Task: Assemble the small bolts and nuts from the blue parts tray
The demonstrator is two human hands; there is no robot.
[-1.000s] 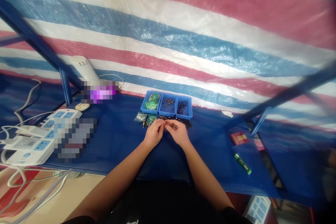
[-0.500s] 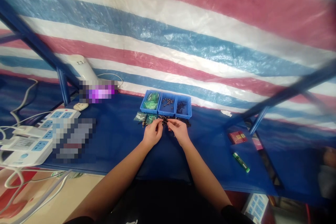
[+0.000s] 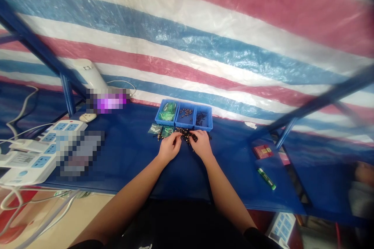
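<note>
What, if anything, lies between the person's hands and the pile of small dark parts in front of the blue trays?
Nothing visible does. The left hand and the right hand are both at the near edge of the pile of small dark parts, with no gap showing. The blue trays sit just beyond the pile.

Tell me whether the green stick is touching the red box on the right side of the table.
Apart. The head view shows the green stick lying nearer than the red box, with a strip of bare blue table between them.
</note>
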